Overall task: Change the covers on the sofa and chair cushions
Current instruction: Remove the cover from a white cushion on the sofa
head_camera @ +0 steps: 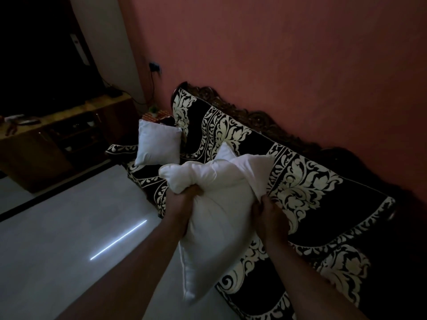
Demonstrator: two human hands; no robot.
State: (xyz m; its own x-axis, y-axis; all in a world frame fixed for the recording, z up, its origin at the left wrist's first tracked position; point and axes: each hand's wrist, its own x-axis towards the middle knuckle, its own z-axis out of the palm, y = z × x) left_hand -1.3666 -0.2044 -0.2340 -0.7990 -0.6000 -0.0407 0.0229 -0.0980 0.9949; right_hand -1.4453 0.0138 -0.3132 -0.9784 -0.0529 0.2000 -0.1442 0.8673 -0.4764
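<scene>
The left hand (184, 199) bunches a fistful of a bare white cushion (217, 218) near its upper left corner, fingers curled tight into the filling, while the right hand (265, 211) pinches and grips the fabric along the cushion's right edge, its fingers likewise closed on the cloth. Between them the cushion hangs in the air just in front of the sofa (323, 215), its lower corner pointing down toward the pale floor (69, 227) and its upper part crumpled over the hands. It carries no patterned cover, and the same goes for a second white cushion (158, 145) propped at the far end of the seat (a third white corner peeks out behind the held one, though too little shows to say more). The sofa itself wears a black cloth with cream leaf scrolls and stands against a pink wall (277, 54); a wooden cabinet (57, 139) sits well apart to the left in the gloom. The step in hand appears to lie between stripping and re-dressing: the insert is out and being handled. No fresh cover is visible, so the next move likely calls for either setting this insert down on the seat or finding a cover and opening its mouth wide, then feeding in the squeezed corner first.
</scene>
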